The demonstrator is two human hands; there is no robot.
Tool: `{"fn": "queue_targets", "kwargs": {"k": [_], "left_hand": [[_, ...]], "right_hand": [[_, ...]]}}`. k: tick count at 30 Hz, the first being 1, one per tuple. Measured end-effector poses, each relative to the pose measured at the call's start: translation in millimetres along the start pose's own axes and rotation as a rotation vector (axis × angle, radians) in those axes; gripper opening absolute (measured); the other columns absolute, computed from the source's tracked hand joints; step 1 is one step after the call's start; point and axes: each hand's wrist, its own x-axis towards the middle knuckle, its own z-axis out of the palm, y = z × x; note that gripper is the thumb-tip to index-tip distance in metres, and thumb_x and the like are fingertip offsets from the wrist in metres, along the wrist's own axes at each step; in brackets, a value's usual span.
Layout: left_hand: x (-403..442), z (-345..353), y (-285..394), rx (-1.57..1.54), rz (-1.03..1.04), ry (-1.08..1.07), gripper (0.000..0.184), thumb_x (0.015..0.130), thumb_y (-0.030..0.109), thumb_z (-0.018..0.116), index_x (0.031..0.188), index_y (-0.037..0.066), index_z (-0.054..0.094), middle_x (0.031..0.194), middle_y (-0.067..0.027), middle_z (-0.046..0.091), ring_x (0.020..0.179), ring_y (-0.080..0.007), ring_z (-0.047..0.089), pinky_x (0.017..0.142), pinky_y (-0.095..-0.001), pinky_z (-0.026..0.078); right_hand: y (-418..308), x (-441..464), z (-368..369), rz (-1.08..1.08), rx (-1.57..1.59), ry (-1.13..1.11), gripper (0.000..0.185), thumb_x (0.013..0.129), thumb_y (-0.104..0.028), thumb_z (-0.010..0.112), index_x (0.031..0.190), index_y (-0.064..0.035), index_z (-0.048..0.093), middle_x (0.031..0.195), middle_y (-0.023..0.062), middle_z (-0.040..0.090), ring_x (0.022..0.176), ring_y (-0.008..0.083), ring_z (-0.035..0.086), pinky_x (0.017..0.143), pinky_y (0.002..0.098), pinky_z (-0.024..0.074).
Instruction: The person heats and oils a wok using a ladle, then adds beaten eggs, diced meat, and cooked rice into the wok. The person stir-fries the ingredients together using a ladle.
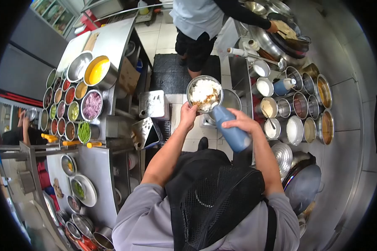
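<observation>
We have the metal bowl of brown-patched white food over the tiled floor; our left hand grips its near rim; our right hand curls round the tilted blue bottle, nozzle at the bowl's edge; steel containers stand right.

From bowl: open gap at 9 o'clock over floor, as far as tub. Room at 10 above mat. Co-worker stands at 12. Pot crowds 3, tins beyond. Bottle, right hand block 4 to 5; left hand blocks 7.
</observation>
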Motion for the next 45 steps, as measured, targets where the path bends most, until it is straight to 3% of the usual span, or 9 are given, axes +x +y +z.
{"fn": "queue_targets", "kwargs": {"k": [7,13,22,26,29,31,32,34,45], "left_hand": [[-8.8,-7.5,-6.2,-0.098,-0.067,0.042,0.018,0.095,0.005,0.053,0.112,0.001,0.058,0.107,-0.0097,0.067,0.090,-0.0185,0.068,0.073,-0.0320,0.058],[-13.8,-8.6,-2.8,-0.085,-0.220,-0.005,0.023,0.093,0.001,0.053,0.116,0.000,0.056,0.110,-0.0118,0.067,0.097,-0.0222,0.067,0.082,-0.0357,0.057],[-6.2,55.4,11.5,-0.296,-0.313,-0.145,0.026,0.091,-0.002,0.055,0.116,-0.001,0.053,0.116,-0.0119,0.064,0.109,-0.0224,0.061,0.101,-0.0421,0.048],[-4.9,71.8,15.0,-0.314,-0.299,-0.129,0.024,0.092,0.002,0.055,0.116,0.004,0.056,0.112,-0.0100,0.066,0.103,-0.0203,0.064,0.085,-0.0369,0.055],[-13.7,67.7,36.9,-0.279,-0.217,-0.169,0.028,0.093,0.004,0.056,0.121,0.004,0.057,0.114,-0.0095,0.065,0.102,-0.0197,0.064,0.081,-0.0356,0.057],[-12.6,38.8,19.7,-0.313,-0.187,-0.076,0.033,0.091,0.001,0.056,0.123,0.003,0.058,0.122,-0.0090,0.064,0.113,-0.0209,0.060,0.098,-0.0396,0.049],[-20.6,25.3,22.8,-0.424,-0.118,-0.076,0.039,0.090,0.001,0.057,0.129,0.005,0.054,0.124,-0.0089,0.063,0.114,-0.0214,0.060,0.098,-0.0416,0.050],[-43.3,-6.7,31.4,-0.506,-0.031,0.031,0.040,0.090,0.001,0.058,0.129,0.006,0.053,0.125,-0.0081,0.062,0.114,-0.0213,0.061,0.097,-0.0425,0.051],[-195.5,-198.4,28.3,-0.573,0.425,0.973,0.035,0.087,-0.006,0.052,0.121,0.001,0.054,0.119,-0.0130,0.063,0.105,-0.0256,0.064,0.084,-0.0406,0.057]], "right_hand": [[-16.3,5.9,19.3,-0.036,-0.094,-0.166,0.090,0.067,-0.044,0.082,0.139,-0.0019,0.048,0.124,0.0173,0.061,0.112,0.0264,0.060,0.096,0.0341,0.0457],[0.6,-15.0,16.7,-0.148,-0.189,0.132,0.101,0.067,-0.049,0.081,0.145,-0.0023,0.037,0.132,0.0227,0.056,0.118,0.0338,0.058,0.101,0.0384,0.0440],[-1.5,-80.1,-26.7,-0.442,0.082,0.693,0.097,0.063,-0.029,0.089,0.141,-0.0025,0.037,0.126,0.0160,0.056,0.115,0.0264,0.057,0.100,0.0380,0.0444],[0.0,-95.7,-70.8,-0.491,0.208,0.973,0.085,0.062,-0.022,0.089,0.132,-0.0037,0.043,0.119,0.0109,0.054,0.109,0.0222,0.055,0.098,0.0391,0.0446],[31.5,-81.8,-121.5,-0.538,0.171,1.303,0.092,0.064,-0.020,0.089,0.136,0.0048,0.038,0.135,0.0177,0.046,0.122,0.0262,0.047,0.105,0.0419,0.0378],[9.3,-84.1,-139.4,-0.142,-0.192,1.477,0.079,0.065,-0.021,0.091,0.125,0.0063,0.046,0.118,0.0194,0.059,0.104,0.0261,0.059,0.093,0.0420,0.0493],[28.6,-75.9,-157.5,-0.327,-0.076,1.399,0.081,0.063,-0.034,0.092,0.120,0.0065,0.051,0.112,0.0201,0.062,0.099,0.0269,0.061,0.090,0.0424,0.0519],[83.9,-62.6,-206.7,-0.143,-0.675,1.577,0.091,0.063,-0.051,0.088,0.122,0.0090,0.052,0.116,0.0233,0.061,0.102,0.0326,0.062,0.092,0.0413,0.0521],[130.2,-37.2,-186.9,-0.107,-0.756,1.558,0.071,0.075,-0.048,0.079,0.116,0.0065,0.057,0.105,0.0251,0.064,0.095,0.0399,0.063,0.084,0.0494,0.0489]]}}
